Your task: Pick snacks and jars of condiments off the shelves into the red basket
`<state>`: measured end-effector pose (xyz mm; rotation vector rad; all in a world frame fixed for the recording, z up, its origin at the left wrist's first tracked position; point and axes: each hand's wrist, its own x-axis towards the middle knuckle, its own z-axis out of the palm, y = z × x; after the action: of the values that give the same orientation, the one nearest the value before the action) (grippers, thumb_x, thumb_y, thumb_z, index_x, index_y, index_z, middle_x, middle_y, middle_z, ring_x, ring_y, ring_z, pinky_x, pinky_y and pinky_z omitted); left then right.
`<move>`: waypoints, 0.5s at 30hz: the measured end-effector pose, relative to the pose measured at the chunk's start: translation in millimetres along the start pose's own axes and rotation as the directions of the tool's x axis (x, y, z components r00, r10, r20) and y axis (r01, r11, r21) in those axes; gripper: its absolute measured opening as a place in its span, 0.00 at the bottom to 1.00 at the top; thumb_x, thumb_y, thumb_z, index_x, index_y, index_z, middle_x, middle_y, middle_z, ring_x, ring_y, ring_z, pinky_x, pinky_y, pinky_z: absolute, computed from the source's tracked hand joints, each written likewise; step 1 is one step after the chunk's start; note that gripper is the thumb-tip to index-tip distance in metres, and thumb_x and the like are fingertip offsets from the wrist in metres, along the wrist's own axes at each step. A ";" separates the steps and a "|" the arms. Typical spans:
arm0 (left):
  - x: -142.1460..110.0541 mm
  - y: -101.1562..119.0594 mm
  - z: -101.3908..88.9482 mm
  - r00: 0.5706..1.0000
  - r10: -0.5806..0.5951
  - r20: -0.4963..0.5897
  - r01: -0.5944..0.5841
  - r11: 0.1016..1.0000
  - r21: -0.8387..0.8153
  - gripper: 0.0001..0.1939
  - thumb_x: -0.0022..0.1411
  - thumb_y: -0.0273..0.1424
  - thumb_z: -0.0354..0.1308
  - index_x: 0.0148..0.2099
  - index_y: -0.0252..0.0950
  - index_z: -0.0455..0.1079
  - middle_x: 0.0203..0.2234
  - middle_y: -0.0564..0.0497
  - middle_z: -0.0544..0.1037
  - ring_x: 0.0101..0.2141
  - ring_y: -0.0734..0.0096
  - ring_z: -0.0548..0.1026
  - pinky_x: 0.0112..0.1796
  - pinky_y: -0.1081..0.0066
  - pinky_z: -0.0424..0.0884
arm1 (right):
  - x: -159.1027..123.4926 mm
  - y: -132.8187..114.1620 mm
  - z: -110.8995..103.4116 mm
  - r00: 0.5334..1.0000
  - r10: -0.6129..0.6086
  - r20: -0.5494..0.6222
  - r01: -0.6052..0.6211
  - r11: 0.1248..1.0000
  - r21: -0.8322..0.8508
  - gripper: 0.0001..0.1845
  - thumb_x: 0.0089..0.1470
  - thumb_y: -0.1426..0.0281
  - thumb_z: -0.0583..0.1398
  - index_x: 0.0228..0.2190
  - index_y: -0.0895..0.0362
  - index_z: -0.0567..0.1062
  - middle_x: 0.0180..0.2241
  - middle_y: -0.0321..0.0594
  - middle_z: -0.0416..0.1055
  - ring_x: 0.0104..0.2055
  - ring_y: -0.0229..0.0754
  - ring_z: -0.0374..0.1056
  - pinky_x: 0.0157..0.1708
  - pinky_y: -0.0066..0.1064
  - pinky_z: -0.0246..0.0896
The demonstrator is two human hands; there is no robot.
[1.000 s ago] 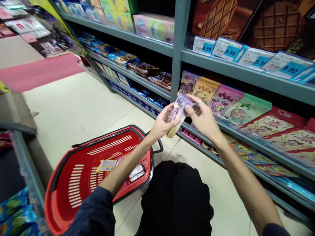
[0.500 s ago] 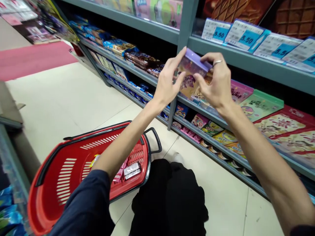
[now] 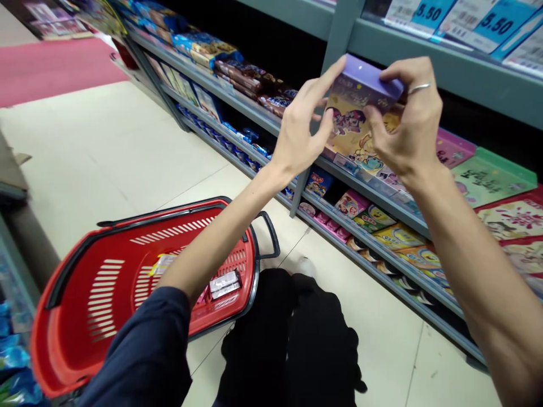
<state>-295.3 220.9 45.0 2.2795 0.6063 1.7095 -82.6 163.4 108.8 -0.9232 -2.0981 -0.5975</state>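
In front of the snack shelving, holds a purple-topped box aloft, pinching its left side between left hand thumb and fingers, and its right end likewise with the right hand. Has a red basket standing on the floor, lower left.

A person's bare forearms are outstretched, left hand and right hand raised near each other, right index finger hooked, thumbs angled inward.

The purple-topped box has moved up from over the floor to the shelving.
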 end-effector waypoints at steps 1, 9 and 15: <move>0.4 0.5 0.7 1.000 0.013 0.002 -0.013 1.000 0.015 0.33 0.74 0.40 0.47 0.78 0.54 0.47 0.67 0.47 0.65 0.65 0.49 0.70 0.53 0.53 0.78 | -0.6 0.5 0.1 1.000 -0.006 -0.008 0.006 1.000 -0.004 0.20 0.64 0.72 0.60 0.55 0.49 0.66 0.53 0.49 0.70 0.55 0.53 0.69 0.52 0.47 0.70; -1.2 -8.4 7.5 1.000 -0.003 0.004 0.003 1.000 -0.012 0.34 0.74 0.40 0.45 0.78 0.55 0.43 0.71 0.48 0.62 0.71 0.51 0.61 0.60 0.49 0.72 | -2.4 -0.2 8.9 0.998 0.040 0.038 -0.040 0.999 0.016 0.16 0.68 0.66 0.58 0.56 0.49 0.65 0.55 0.50 0.69 0.58 0.54 0.65 0.54 0.49 0.68; -3.3 -0.2 10.5 0.996 -0.082 -0.026 0.081 0.996 -0.044 0.32 0.72 0.42 0.50 0.75 0.54 0.53 0.71 0.51 0.61 0.73 0.49 0.55 0.62 0.45 0.68 | -7.4 3.3 10.2 0.998 0.015 -0.057 -0.015 1.000 0.004 0.15 0.67 0.67 0.59 0.53 0.48 0.65 0.53 0.51 0.70 0.57 0.51 0.67 0.56 0.47 0.68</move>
<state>-286.2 220.2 39.0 2.1753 0.6525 1.7019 -81.2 169.1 97.1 -0.9084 -2.0392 -0.6057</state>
